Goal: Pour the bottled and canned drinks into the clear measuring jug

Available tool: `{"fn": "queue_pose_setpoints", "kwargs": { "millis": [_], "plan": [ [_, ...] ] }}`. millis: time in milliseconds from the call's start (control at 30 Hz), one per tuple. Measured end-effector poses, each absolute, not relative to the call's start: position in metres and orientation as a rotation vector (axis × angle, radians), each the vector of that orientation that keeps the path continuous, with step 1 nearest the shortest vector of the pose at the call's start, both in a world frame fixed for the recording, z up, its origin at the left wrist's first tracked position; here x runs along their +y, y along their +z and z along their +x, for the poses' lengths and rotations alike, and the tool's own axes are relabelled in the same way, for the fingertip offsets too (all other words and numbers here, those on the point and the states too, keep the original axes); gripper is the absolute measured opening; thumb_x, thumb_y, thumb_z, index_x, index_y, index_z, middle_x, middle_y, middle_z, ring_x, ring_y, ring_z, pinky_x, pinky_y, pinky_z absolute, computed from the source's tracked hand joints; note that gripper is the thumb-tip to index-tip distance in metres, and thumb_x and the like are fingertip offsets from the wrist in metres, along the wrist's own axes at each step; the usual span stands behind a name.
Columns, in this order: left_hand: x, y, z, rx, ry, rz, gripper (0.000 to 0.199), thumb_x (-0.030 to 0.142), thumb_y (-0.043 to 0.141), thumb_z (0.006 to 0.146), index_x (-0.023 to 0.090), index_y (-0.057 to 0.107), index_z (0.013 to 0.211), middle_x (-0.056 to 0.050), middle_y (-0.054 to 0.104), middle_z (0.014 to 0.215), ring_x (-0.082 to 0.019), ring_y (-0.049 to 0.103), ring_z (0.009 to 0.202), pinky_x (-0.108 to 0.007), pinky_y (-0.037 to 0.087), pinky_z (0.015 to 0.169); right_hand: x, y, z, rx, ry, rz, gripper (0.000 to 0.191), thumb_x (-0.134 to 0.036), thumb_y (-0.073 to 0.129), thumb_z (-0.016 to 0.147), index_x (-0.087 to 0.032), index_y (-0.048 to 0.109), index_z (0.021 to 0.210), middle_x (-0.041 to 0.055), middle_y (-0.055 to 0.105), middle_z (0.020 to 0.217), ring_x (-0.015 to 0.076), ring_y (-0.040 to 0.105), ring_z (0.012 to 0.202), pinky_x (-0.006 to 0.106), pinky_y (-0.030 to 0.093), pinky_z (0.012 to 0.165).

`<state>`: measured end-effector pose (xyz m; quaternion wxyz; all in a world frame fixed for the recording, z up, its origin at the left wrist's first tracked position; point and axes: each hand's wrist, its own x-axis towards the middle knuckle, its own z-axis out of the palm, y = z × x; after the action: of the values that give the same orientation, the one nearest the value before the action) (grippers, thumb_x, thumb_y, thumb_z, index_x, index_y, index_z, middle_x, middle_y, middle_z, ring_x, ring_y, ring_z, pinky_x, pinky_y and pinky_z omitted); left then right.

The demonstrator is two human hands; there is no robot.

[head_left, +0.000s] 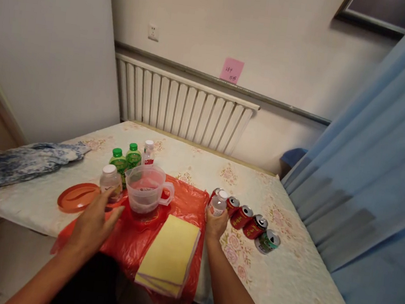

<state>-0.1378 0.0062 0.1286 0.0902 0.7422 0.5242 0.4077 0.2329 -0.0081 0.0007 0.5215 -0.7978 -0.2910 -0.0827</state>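
Your right hand has its fingers wrapped around a small clear bottle with a white cap, just beside the row of red metal cans; swinging it sideways could topple the nearest one. Your left hand has its fingers parted at the near side of a wide clear jar with a white cap; whether they touch, I cannot tell, but a bump could tip it into the green-capped bottles. The crinkled red plastic sheet overhangs the cloth-covered surface, so a snagged wrist could drag the translucent plastic jug.
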Motion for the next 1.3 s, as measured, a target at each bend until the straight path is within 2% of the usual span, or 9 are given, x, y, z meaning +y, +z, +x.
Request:
{"fn": "queue_pose_setpoints", "kwargs": {
  "millis": [100,233,433,533,600,667,833,1067,1300],
  "plan": [
    [-0.014,0.121,-0.107,1.334,1.130,2.229,0.044,0.043,0.050,0.087,0.020,0.052,0.124,-0.012,0.066,0.114,-0.027,0.067,0.096,-0.042,0.055,0.089,-0.015,0.004,0.230,-0.736,-0.213,-1.865,0.050,-0.048,0.062,0.073,-0.016,0.055,0.110,0.0173,0.066,0.105,0.0306,0.062,0.102,0.039,0.048,0.083],
    [-0.032,0.117,-0.068,1.054,1.003,2.290,0.035,0.034,0.048,0.090,0.022,0.055,0.123,-0.010,0.067,0.115,-0.024,0.067,0.095,-0.038,0.055,0.089,-0.043,0.017,0.220,-0.928,-0.191,-1.800,0.050,-0.040,0.063,0.073,-0.013,0.054,0.115,0.0181,0.065,0.110,0.0309,0.060,0.107,0.041,0.047,0.090],
    [-0.048,0.131,-0.022,0.884,0.938,2.312,0.050,0.027,0.050,0.092,0.021,0.041,0.141,-0.013,0.061,0.126,-0.020,0.066,0.089,-0.037,0.056,0.085,-0.097,0.051,0.191,-1.358,-0.056,-1.643,0.056,-0.019,0.063,0.070,-0.018,0.051,0.125,0.0117,0.060,0.119,0.0268,0.055,0.114,0.041,0.044,0.101],
    [-0.053,0.141,-0.013,0.828,0.922,2.418,0.051,0.025,0.051,0.092,0.024,0.040,0.142,-0.012,0.056,0.132,-0.022,0.064,0.101,-0.038,0.055,0.088,-0.115,0.063,0.177,-1.506,0.021,-1.563,0.060,-0.011,0.061,0.066,-0.020,0.051,0.125,0.0091,0.059,0.118,0.0253,0.055,0.113,0.039,0.045,0.102],
    [-0.057,0.146,-0.012,0.795,0.875,2.511,0.045,0.024,0.050,0.092,0.024,0.046,0.137,-0.011,0.058,0.128,-0.024,0.062,0.108,-0.038,0.053,0.091,-0.121,0.067,0.170,-1.573,0.048,-1.531,0.062,-0.009,0.060,0.064,-0.020,0.051,0.124,0.0087,0.059,0.117,0.0255,0.055,0.113,0.040,0.045,0.102],
    [-0.060,0.149,-0.016,0.781,0.818,2.574,0.038,0.023,0.049,0.093,0.023,0.051,0.131,-0.010,0.061,0.120,-0.023,0.062,0.106,-0.036,0.053,0.090,-0.124,0.069,0.165,-1.613,0.066,-1.515,0.063,-0.009,0.061,0.063,-0.020,0.051,0.124,0.0090,0.059,0.116,0.0260,0.055,0.112,0.040,0.045,0.102],
    [-0.067,0.151,-0.029,0.930,0.806,2.568,0.027,0.028,0.048,0.093,0.022,0.055,0.119,-0.007,0.062,0.107,-0.021,0.064,0.094,-0.033,0.052,0.082,-0.123,0.076,0.157,-1.688,0.074,-1.470,0.062,-0.011,0.060,0.064,-0.020,0.052,0.124,0.0091,0.060,0.117,0.0268,0.055,0.112,0.042,0.046,0.101],
    [-0.072,0.148,-0.047,1.494,0.776,2.393,0.022,0.042,0.049,0.092,0.021,0.055,0.091,-0.006,0.067,0.083,-0.023,0.067,0.074,-0.029,0.045,0.063,-0.110,0.097,0.141,-1.825,0.055,-1.449,0.053,-0.012,0.061,0.066,-0.021,0.055,0.118,0.0081,0.060,0.109,0.0267,0.056,0.104,0.042,0.048,0.094],
    [-0.068,0.143,-0.065,1.584,0.796,2.201,0.025,0.046,0.046,0.093,0.023,0.054,0.088,-0.004,0.069,0.076,-0.023,0.068,0.072,-0.031,0.045,0.063,-0.099,0.099,0.126,-1.915,0.070,-1.449,0.055,-0.010,0.061,0.065,-0.020,0.054,0.119,0.0088,0.060,0.110,0.0275,0.054,0.104,0.043,0.047,0.094]
  ]
}}
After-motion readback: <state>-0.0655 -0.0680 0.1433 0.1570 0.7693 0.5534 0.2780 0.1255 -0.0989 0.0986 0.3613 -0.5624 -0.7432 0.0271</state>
